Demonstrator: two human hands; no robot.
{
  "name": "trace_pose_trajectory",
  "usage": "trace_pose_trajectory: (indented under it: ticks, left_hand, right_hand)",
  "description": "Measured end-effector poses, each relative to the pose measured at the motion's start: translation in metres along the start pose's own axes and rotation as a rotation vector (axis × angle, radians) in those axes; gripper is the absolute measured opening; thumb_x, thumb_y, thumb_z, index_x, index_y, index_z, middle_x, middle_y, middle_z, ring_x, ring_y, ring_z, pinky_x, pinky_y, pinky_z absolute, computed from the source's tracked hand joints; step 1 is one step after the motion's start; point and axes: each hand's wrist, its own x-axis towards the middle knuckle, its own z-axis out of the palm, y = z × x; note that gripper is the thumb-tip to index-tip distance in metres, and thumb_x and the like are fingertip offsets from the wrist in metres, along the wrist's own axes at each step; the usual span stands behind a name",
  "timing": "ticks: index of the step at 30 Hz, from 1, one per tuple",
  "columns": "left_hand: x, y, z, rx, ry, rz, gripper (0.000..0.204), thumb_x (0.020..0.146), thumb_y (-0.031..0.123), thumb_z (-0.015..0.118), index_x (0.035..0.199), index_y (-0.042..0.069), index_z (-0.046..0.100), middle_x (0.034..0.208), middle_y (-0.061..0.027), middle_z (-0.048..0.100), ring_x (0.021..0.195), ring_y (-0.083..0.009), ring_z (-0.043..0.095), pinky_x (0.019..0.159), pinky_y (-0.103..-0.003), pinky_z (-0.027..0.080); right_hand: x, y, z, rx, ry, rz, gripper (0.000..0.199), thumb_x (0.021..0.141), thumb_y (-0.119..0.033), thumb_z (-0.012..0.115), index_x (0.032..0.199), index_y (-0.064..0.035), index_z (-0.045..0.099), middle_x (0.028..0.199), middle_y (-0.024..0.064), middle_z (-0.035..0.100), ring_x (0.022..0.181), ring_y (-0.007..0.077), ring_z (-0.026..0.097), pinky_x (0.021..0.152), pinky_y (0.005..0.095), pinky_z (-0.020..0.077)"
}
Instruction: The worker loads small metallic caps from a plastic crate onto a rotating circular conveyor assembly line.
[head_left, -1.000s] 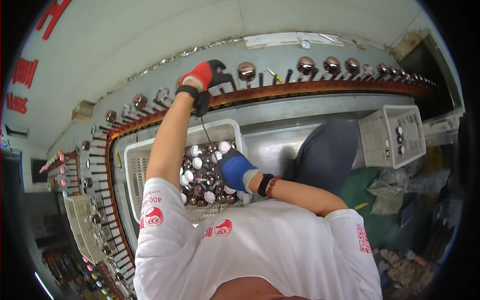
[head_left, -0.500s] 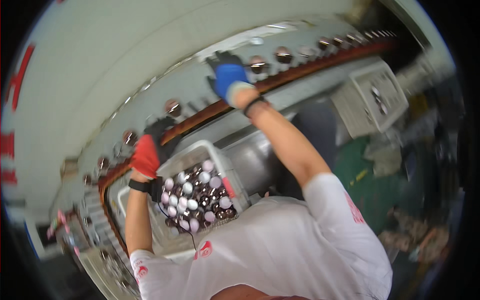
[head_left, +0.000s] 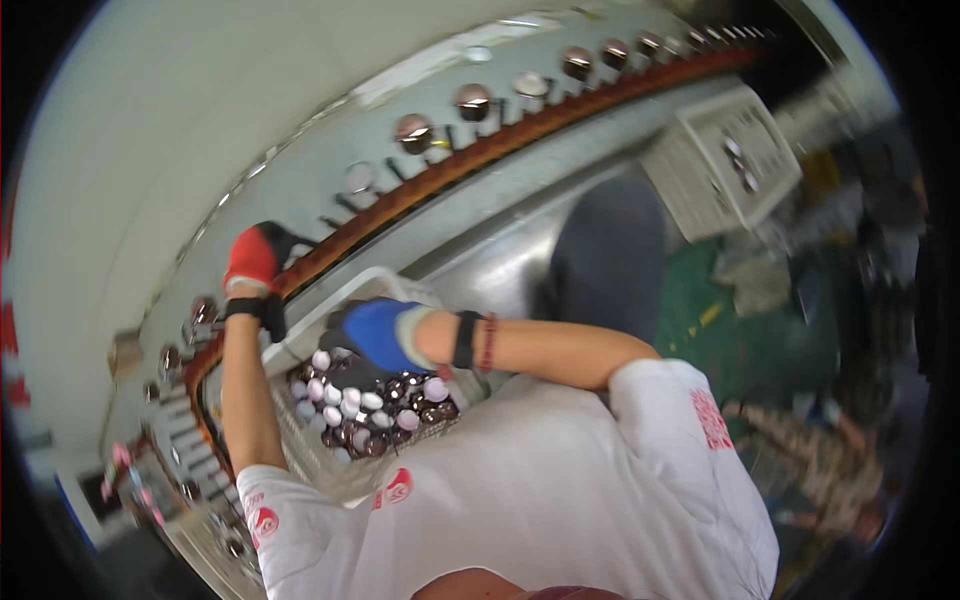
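My left hand point(head_left: 262, 258), in a red glove with black fingers, is at the left stretch of a curved brown rail point(head_left: 430, 185). Its fingers are drawn together; whatever they hold is hidden. Over the pale plastic basket point(head_left: 300, 455), my right hand point(head_left: 375, 338) wears a blue glove with dark fingers. Those fingers point down at the pile, apart but partly blurred, and I make out nothing held. Inside lie many small round-headed pieces point(head_left: 350, 402), some pinkish white, others shiny dark brown. Similar round shiny pieces point(head_left: 414, 133) stand on dark holders along the rail.
A white wall rises behind the rail. A metal surface point(head_left: 500, 290) lies right of the basket, beside a dark rounded shape point(head_left: 610, 250). Farther right stands another pale crate point(head_left: 700, 170) with a few shiny pieces. The floor point(head_left: 735, 330) is green, with cloth-like items on it.
My right hand has come down from the rail to the basket. My left hand has shifted a little left along the rail. The pieces on the rail appear farther left.
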Motion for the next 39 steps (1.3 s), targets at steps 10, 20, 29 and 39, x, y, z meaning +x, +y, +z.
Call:
trace_pose_trajectory:
  ticks: [10,20,29,39]
  left_hand:
    - [-0.089,0.236,-0.098,-0.708,-0.529,0.167,0.032,0.089,0.022,0.077,0.116,0.006,0.076,0.116,-0.0188,0.075,0.106,-0.0399,0.071,0.091,-0.043,0.057]
    - [0.105,0.208,-0.087,-0.645,-0.311,-0.063,0.08,0.087,0.038,0.082,0.152,0.003,0.052,0.123,-0.0163,0.073,0.109,-0.0288,0.069,0.098,-0.04,0.055]
    - [0.04,0.258,-0.051,-0.129,0.027,0.37,0.043,0.078,0.021,0.083,0.117,0.004,0.074,0.12,-0.0227,0.072,0.113,-0.0409,0.069,0.096,-0.045,0.056]
    - [-0.257,0.2,-0.071,0.127,-0.044,-0.569,0.082,0.087,0.043,0.079,0.156,0.01,0.049,0.159,-0.033,0.043,0.146,-0.0516,0.042,0.121,-0.056,0.034]
  right_hand:
    - [-0.031,0.178,-0.214,-0.578,0.701,0.489,0.052,0.088,-0.036,0.074,0.132,-0.007,0.07,0.128,0.023,0.071,0.116,0.0423,0.068,0.102,0.0519,0.0535]
    - [-0.069,-0.005,-0.083,-0.133,0.046,0.346,0.022,0.079,-0.023,0.075,0.088,-0.0036,0.079,0.092,0.0234,0.076,0.089,0.0416,0.075,0.078,0.0468,0.0615]
    - [-0.127,0.023,0.053,-0.535,-0.387,0.061,0.021,0.095,-0.03,0.065,0.106,-0.0203,0.08,0.104,0.0094,0.078,0.1,0.0307,0.075,0.089,0.0501,0.0551]
    - [-0.15,0.023,0.03,-0.587,-0.552,-0.043,0.041,0.098,-0.035,0.059,0.137,-0.0256,0.071,0.138,0.0013,0.07,0.126,0.0245,0.063,0.102,0.0492,0.0502]
